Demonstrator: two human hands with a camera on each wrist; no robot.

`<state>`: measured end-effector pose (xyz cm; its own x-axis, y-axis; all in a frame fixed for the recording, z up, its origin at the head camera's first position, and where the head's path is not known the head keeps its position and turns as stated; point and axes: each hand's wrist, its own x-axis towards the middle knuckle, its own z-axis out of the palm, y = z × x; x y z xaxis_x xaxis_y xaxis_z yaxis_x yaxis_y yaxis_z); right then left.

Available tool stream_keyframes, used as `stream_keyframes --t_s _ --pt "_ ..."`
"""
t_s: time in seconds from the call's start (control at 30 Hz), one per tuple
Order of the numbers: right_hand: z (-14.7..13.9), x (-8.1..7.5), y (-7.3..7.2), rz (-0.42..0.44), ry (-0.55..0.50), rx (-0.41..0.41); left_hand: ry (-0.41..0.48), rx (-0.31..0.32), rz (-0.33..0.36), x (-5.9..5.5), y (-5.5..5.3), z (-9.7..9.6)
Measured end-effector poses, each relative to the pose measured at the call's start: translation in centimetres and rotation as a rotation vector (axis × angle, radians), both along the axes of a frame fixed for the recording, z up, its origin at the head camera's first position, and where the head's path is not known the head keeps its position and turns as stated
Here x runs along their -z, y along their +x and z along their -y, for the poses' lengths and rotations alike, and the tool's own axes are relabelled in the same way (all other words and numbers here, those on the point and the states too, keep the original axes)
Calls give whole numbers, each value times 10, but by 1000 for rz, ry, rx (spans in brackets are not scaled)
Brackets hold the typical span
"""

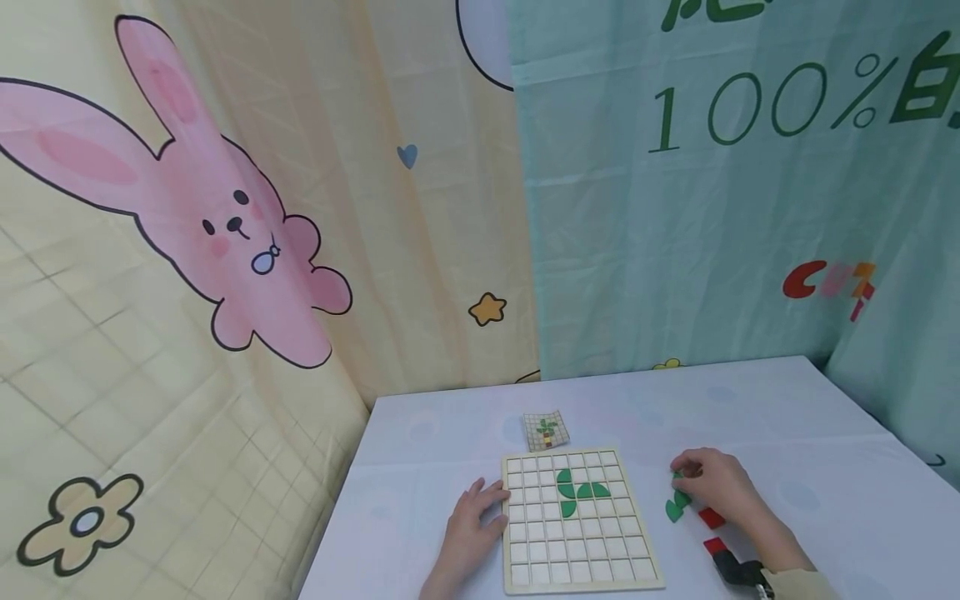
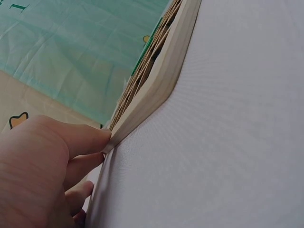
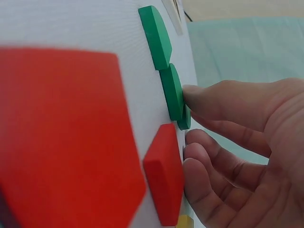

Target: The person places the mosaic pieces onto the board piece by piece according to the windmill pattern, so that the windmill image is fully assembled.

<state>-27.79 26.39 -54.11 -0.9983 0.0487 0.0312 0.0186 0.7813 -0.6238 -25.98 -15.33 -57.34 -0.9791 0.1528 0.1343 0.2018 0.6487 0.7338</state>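
A pale grid board (image 1: 579, 577) lies on the table with several green leaf-shaped pieces (image 1: 567, 507) in its upper middle squares. My left hand (image 1: 474, 527) touches the board's left edge, fingers spread; in the left wrist view its thumb (image 2: 90, 137) rests against the wooden rim (image 2: 156, 92). Right of the board, my right hand (image 1: 716, 483) pinches a green piece (image 3: 185, 121) between thumb and index finger, low at the tabletop. Two more green pieces lie beside it, the nearer one (image 1: 674, 511) and a middle one (image 3: 172, 92). The other right fingers curl loosely.
A small pattern card (image 1: 546, 431) lies behind the board. Red pieces (image 1: 711, 518) sit under and near the right wrist, one large in the right wrist view (image 3: 66, 137). A yellow piece (image 3: 185, 222) shows at that view's bottom edge. Printed curtains (image 1: 450, 250) hang behind the table.
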Motion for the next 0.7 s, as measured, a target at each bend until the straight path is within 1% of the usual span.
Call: stream_keyframes --t_s 0.23,0.47,0.6,0.7 --pt "-2 -2 0 42 -10 24 4 11 -11 0 0 0" --pt "-3 -2 0 26 -11 19 4 20 -9 -5 1 -2" --pt "-2 -1 1 18 -14 17 0 10 2 -5 2 -2" --pt "-1 -1 1 25 -22 29 -3 11 0 -4 1 -2"
